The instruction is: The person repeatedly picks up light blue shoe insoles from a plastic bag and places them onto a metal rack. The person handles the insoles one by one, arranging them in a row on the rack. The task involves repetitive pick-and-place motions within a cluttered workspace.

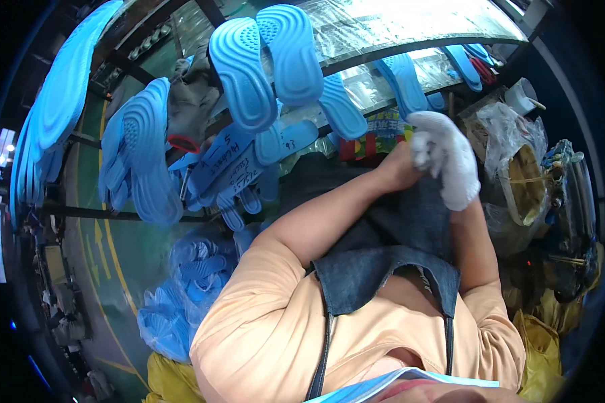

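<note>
My left hand point(402, 166) is bare and reaches across in front of the dark denim apron point(356, 285). Its fingers disappear behind white knitted glove fabric, so their hold is hidden. On my right hand point(454, 164) is a white knitted glove, with the fingers curled in toward the left hand. The two hands touch. Whether a second glove is bunched between them I cannot tell. Just beyond the hands, blue shoe insoles point(400, 84) hang over the edge of a shelf.
A metal rack with a plastic-covered shelf point(410, 30) spans the far side. More blue insoles point(148, 151) hang at the left, near a grey cloth point(193, 101). Bagged blue insoles point(175, 309) lie lower left. Clear plastic bags point(511, 138) and a white cup point(521, 97) are at right.
</note>
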A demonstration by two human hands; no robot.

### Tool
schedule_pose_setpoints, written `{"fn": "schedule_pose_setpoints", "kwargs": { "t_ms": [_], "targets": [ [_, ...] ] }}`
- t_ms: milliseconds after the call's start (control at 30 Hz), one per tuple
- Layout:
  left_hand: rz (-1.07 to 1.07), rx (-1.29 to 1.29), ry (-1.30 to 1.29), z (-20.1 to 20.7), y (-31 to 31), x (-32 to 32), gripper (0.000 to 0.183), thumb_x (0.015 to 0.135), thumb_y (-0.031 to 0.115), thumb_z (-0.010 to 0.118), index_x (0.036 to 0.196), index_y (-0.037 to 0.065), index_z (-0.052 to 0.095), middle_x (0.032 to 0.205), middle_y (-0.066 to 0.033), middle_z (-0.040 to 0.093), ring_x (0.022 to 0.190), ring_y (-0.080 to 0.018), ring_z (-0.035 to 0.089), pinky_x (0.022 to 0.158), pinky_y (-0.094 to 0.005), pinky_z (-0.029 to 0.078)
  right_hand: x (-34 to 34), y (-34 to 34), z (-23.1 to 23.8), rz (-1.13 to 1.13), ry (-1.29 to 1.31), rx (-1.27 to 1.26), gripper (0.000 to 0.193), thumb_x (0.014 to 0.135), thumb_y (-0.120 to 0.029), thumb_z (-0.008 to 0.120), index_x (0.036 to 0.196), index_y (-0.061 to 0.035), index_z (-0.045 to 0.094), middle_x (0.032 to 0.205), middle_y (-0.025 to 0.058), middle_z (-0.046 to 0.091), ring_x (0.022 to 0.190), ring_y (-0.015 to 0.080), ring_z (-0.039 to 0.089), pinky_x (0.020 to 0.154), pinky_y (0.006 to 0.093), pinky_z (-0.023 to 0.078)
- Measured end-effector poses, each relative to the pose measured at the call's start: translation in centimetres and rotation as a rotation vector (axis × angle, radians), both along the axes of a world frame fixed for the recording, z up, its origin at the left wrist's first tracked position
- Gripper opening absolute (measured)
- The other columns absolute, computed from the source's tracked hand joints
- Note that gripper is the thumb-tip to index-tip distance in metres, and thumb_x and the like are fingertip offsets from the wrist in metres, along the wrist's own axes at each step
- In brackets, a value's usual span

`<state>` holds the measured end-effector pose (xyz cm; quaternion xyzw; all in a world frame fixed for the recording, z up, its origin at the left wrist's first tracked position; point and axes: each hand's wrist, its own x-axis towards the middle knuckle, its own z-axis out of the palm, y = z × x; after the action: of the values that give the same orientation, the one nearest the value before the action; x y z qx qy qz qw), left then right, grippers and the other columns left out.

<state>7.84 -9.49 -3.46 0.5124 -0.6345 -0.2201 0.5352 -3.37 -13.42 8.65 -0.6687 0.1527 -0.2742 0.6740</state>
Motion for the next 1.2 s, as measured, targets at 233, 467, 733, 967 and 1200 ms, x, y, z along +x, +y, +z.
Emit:
{"fn": "schedule_pose_setpoints", "kwargs": {
  "t_ms": [233,467,733,967,1200],
  "targets": [
    [0.231,0.077,0.202,3.8,0.6,0.6,0.023,0.091,0.022,0.065,0.086,0.0,0.06,0.071,-0.0077,0.06,0.068,-0.0139,0.056,0.063,-0.0308,0.044,-5.0,-2.6,-2.4,-0.226,0.012,0.132,0.038,0.102,-0.03,0.045,0.122,-0.0019,0.06,0.085,0.0015,0.059,0.069,0.007,0.051,0.062,0.0203,0.04],
    [1.174,0.163,-0.45,2.6,0.3,9.8,0.045,0.08,0.034,0.069,0.112,0.005,0.059,0.114,-0.0201,0.059,0.107,-0.0367,0.053,0.09,-0.0485,0.041,-6.7,-2.5,-4.8,-0.296,0.136,0.431,0.034,0.101,-0.025,0.047,0.124,-0.0042,0.061,0.081,-0.004,0.055,0.066,0.005,0.048,0.06,0.0195,0.039],
    [1.012,0.699,-0.326,3.4,0.2,10.2,0.091,0.08,0.039,0.067,0.146,-0.009,0.027,0.152,-0.0296,0.027,0.143,-0.0456,0.022,0.11,-0.0584,0.026,-1.7,-5.6,-10.5,-0.264,-0.028,0.412,0.039,0.099,-0.029,0.049,0.124,-0.0004,0.058,0.08,-0.0022,0.051,0.064,0.007,0.044,0.056,0.0206,0.034],
    [1.032,0.914,-0.609,2.1,-3.1,12.0,0.084,0.08,0.027,0.063,0.146,-0.011,0.027,0.153,-0.0289,0.028,0.142,-0.0402,0.027,0.108,-0.0559,0.03,0.5,-5.6,-13.5,-0.183,0.095,0.582,0.041,0.098,-0.031,0.048,0.127,-0.0037,0.055,0.083,-0.0017,0.052,0.063,0.0089,0.045,0.056,0.0217,0.037],
    [1.058,0.808,-0.273,3.6,-2.8,11.7,0.081,0.079,0.017,0.059,0.145,-0.013,0.024,0.151,-0.0334,0.025,0.14,-0.0464,0.027,0.114,-0.059,0.022,0.4,-5.0,-11.9,-0.175,0.137,0.553,0.038,0.098,-0.031,0.048,0.127,-0.0083,0.057,0.081,-0.0021,0.052,0.061,0.0085,0.045,0.054,0.023,0.039]
  ]
}}
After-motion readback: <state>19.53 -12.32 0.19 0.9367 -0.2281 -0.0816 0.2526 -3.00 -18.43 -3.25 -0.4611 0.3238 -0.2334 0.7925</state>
